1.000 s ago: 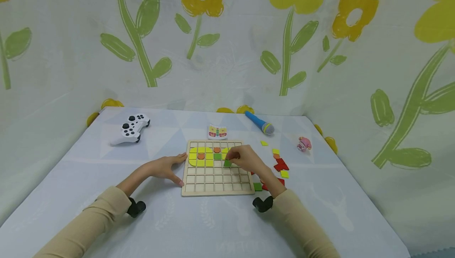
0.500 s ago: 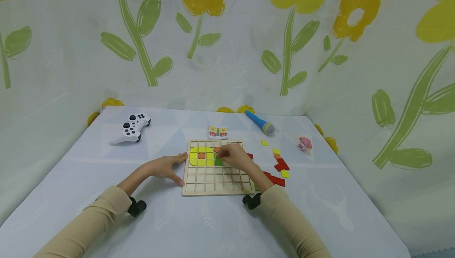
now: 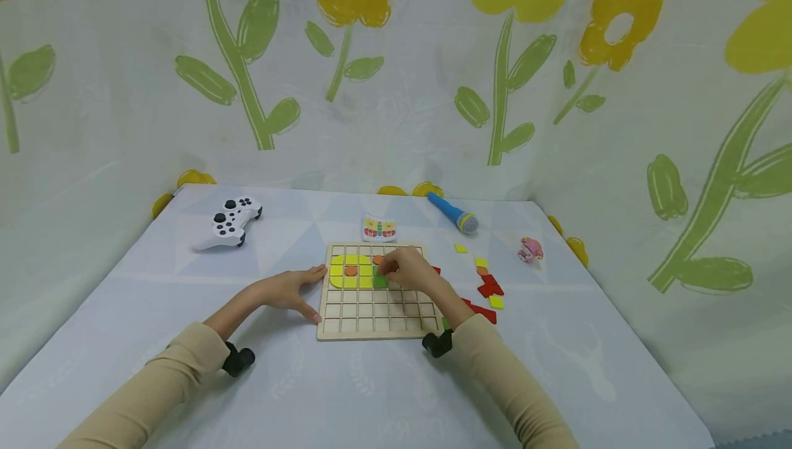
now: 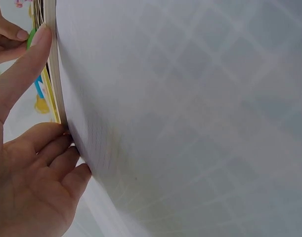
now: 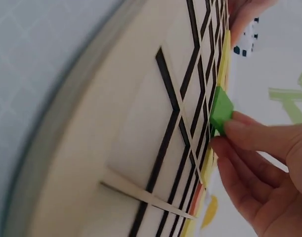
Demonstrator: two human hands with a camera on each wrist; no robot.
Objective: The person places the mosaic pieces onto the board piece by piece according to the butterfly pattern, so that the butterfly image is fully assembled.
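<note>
Hanging on all visible sides, a flower-printed cloth (image 3: 421, 126) closes off the room behind the work. Tabletop (image 3: 309, 394) beneath: pale blue-white, faint triangle pattern.

Wooden grid board (image 3: 371, 329) lies flat near the middle. Left hand (image 3: 284, 292): thumb and forefinger spread along the board's left edge, touching, not wrapped round it. If that brace eases while the other side presses, the board could skid.

Right hand (image 3: 411, 271) reaches over the board; fingers pinch a green tile. Its sleeve (image 3: 495, 366) and black wrist camera (image 3: 438, 344) sit low by the near right corner; a careless withdrawal might drag loose pieces.

White game controller (image 3: 232, 222) far left, blue microphone (image 3: 453, 214) far right, both well apart from the hands. Butterfly card (image 3: 379, 230) just beyond the board; pink figurine (image 3: 530, 249) off to the right.

Smallest: red tiles (image 3: 490, 287) scattered right of the board; yellow tiles (image 3: 349, 282) seated in the upper-left cells. Green tile (image 5: 221, 108), tilted in the right wrist view, is at the upper-middle cells beside the yellow. Likeliest slip: set down askew, it rides up on a divider or nudges a neighbour.
</note>
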